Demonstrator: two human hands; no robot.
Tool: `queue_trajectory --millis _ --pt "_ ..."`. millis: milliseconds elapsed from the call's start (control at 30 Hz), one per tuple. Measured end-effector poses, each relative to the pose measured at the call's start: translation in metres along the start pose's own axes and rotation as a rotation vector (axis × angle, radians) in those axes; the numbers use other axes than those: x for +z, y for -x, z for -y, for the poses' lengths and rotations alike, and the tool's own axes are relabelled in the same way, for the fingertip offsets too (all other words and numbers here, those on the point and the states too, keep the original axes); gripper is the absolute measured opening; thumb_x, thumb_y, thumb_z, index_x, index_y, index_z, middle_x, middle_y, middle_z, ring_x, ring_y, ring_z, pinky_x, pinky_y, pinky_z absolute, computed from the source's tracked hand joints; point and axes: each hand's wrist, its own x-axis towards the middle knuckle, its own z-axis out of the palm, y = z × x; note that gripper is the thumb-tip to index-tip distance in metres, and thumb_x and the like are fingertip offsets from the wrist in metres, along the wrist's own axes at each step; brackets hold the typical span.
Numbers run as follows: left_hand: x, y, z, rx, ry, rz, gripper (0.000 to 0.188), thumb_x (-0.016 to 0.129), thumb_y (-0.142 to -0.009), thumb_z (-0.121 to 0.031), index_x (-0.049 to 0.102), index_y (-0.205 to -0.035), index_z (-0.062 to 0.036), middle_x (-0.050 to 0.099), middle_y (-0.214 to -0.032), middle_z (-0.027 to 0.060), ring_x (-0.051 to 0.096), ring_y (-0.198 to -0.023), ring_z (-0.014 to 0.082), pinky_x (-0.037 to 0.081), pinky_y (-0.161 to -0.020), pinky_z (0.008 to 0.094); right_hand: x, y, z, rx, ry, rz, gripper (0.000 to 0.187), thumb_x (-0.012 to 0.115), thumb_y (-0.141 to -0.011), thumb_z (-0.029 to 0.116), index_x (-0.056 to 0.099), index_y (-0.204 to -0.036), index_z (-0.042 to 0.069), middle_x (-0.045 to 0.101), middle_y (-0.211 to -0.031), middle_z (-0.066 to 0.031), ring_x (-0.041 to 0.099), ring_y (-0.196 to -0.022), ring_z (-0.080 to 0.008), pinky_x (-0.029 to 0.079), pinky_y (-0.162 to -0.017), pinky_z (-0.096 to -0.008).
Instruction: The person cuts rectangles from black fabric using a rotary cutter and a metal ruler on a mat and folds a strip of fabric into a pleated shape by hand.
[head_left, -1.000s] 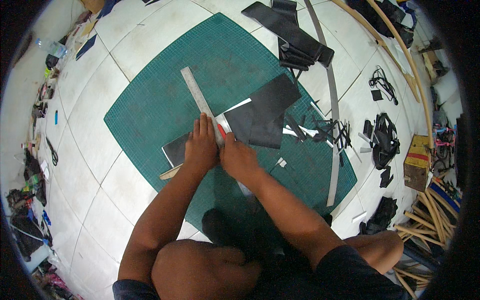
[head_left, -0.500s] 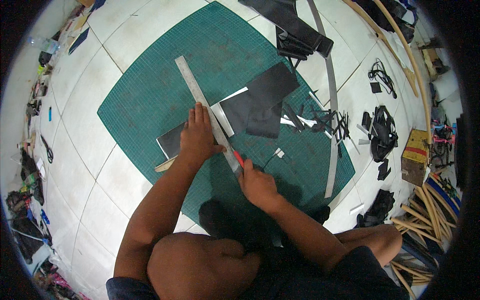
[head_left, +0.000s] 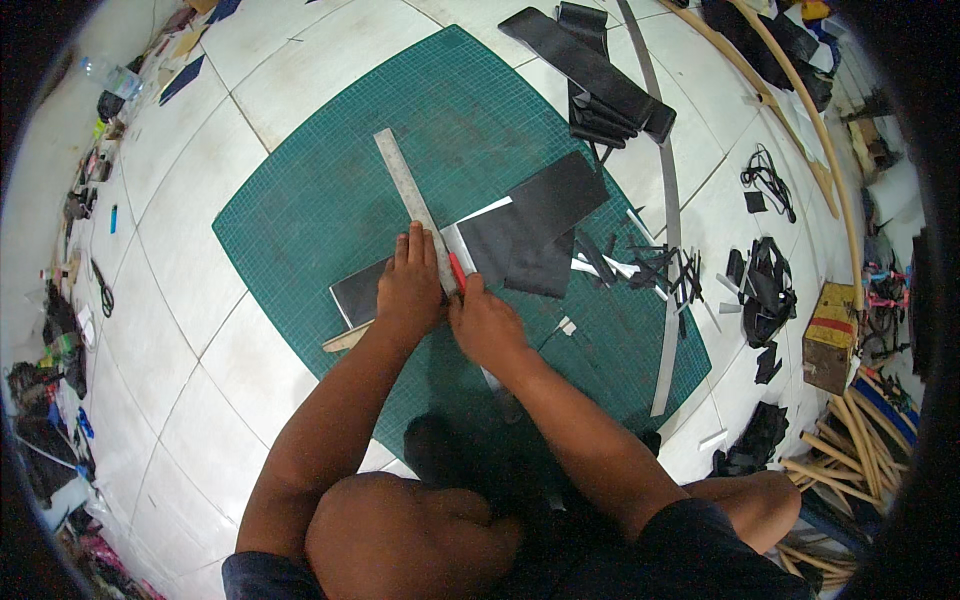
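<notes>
A steel ruler (head_left: 398, 170) lies slantwise across a black sheet with a white edge (head_left: 361, 292) on the green cutting mat (head_left: 300, 220). My left hand (head_left: 408, 285) lies flat on the ruler and the sheet, fingers stretched out. Close on its right, my right hand (head_left: 486, 325) is closed around a red cutter knife (head_left: 457, 270), held along the ruler's right edge. I cannot make out the blade. Just beyond the knife lie more black pieces (head_left: 538, 225), one with a white strip along its side. A pale wooden strip (head_left: 347, 337) sits beside my left wrist.
Narrow black and white offcuts (head_left: 655, 265) are scattered on the mat's right side. A long metal strip (head_left: 668, 330) crosses that edge. Folded black material (head_left: 600, 80) lies at the far right. A yellow box (head_left: 832, 335) and wooden sticks (head_left: 860, 440) stand farther right; scissors (head_left: 102, 288) lie left.
My right hand has moved the red knife away from me along the ruler, closer to my left hand. My left hand stays on the ruler. The whole view has shifted slightly.
</notes>
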Motion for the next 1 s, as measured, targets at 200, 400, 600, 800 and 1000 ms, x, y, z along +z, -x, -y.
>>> queue_trajectory --millis 200,400,600,800,1000 --pt "-0.003 -0.001 -0.002 -0.010 0.013 0.045 0.105 0.078 -0.077 -0.041 0.021 -0.151 0.0082 0.020 -0.159 0.0258 0.028 -0.146 0.0381 0.038 -0.114 0.0435 0.001 -0.003 -0.005 -0.075 0.037 -0.036 0.026 0.051 -0.097 0.020 0.045 -0.112 0.000 0.068 -0.089 -0.0285 0.069 -0.081 -0.0460 0.056 -0.071 -0.0556" --pt "0.012 -0.005 0.003 0.020 -0.088 -0.057 0.105 0.078 -0.077 -0.040 0.022 -0.150 0.0090 0.020 -0.159 0.0263 0.030 -0.145 0.0396 0.041 -0.112 0.0434 -0.018 -0.021 0.009 0.001 0.141 0.136 0.031 0.051 -0.095 0.019 0.046 -0.116 -0.003 0.068 -0.097 -0.0311 0.069 -0.084 -0.0464 0.055 -0.076 -0.0557" --pt "-0.015 0.004 -0.008 -0.024 0.052 0.066 0.123 0.089 -0.062 -0.048 0.024 -0.149 0.0089 0.019 -0.159 0.0261 0.029 -0.145 0.0396 0.040 -0.113 0.0437 -0.033 0.028 -0.007 0.178 0.012 0.339 0.032 0.049 -0.097 0.025 0.043 -0.113 -0.002 0.067 -0.093 -0.0312 0.066 -0.090 -0.0504 0.051 -0.082 -0.0588" --pt "-0.022 0.004 -0.010 -0.021 0.114 0.094 0.131 0.091 -0.056 -0.052 0.022 -0.149 0.0091 0.019 -0.159 0.0256 0.027 -0.146 0.0402 0.037 -0.115 0.0437 -0.028 0.076 -0.027 0.198 0.117 0.326 0.032 0.052 -0.098 0.026 0.042 -0.113 -0.001 0.067 -0.089 -0.0298 0.067 -0.083 -0.0493 0.052 -0.075 -0.0577" --pt "-0.022 0.003 -0.008 -0.008 0.118 0.073 0.134 0.091 -0.055 -0.054 0.021 -0.149 0.0095 0.018 -0.159 0.0270 0.026 -0.146 0.0433 0.037 -0.114 0.0467 -0.015 0.082 -0.035 0.140 0.085 0.254 0.032 0.052 -0.099 0.027 0.043 -0.113 0.000 0.067 -0.087 -0.0274 0.067 -0.080 -0.0479 0.053 -0.072 -0.0562"
